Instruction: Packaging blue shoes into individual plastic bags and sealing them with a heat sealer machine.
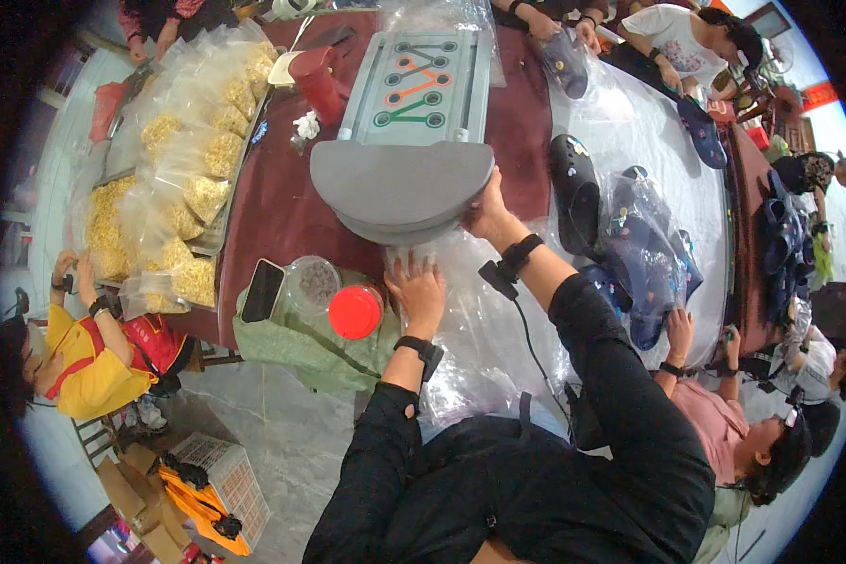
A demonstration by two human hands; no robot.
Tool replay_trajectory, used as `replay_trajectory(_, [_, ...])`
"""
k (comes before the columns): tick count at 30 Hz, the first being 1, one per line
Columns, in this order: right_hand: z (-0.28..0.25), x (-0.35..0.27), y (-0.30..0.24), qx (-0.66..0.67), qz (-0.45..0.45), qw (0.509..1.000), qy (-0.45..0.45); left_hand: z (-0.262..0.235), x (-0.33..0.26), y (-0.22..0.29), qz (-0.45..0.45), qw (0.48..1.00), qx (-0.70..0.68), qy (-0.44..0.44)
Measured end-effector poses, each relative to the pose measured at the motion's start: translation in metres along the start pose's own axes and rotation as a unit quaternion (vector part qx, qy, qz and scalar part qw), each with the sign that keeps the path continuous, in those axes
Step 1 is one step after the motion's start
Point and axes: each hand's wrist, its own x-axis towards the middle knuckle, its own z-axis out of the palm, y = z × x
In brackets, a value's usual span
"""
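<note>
A long grey plastic board (414, 141) with a half-round near end lies on the dark red table. Its paler panel carries rows of ringed circles joined by dark, orange and green lines. My right hand (487, 209) grips the right edge of the rounded end, its fingers partly hidden behind it. Just in front of that end, my left hand (417, 289) rests with fingers spread on a clear plastic bag (484, 324). Its fingertips are close to the board's underside; whether they touch it I cannot tell.
Left of my left hand stand a red-lidded jar (355, 312), a clear round tub (314, 280) and a phone (262, 290) on green cloth. Farther left are bags of yellow food pieces (193, 197). Dark clogs (575, 193) lie to the right. Several people work around the tables.
</note>
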Motion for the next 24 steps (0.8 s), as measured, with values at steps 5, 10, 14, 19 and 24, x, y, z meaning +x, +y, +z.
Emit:
replay_trajectory(5, [0.027,-0.013,0.000,0.020,0.029,0.999,0.019,0.018,-0.001,-0.012,-0.042,0.983,0.065,0.169])
replay_trajectory(10, [0.021,-0.026,-0.009,0.024,0.052,0.995,0.078,-0.001,0.010,-0.001,0.063,0.996,0.015,-0.069])
replay_trajectory(14, [0.019,-0.024,-0.013,0.037,0.054,0.994,0.085,-0.008,0.012,0.020,0.014,0.998,0.027,0.062])
replay_trajectory(19, [0.017,-0.021,-0.011,0.025,0.071,0.994,0.083,-0.008,0.017,0.022,0.034,0.995,0.081,-0.044])
replay_trajectory(24, [0.014,-0.020,-0.010,0.016,0.070,0.996,0.059,0.008,0.016,0.017,0.041,0.996,0.082,-0.015])
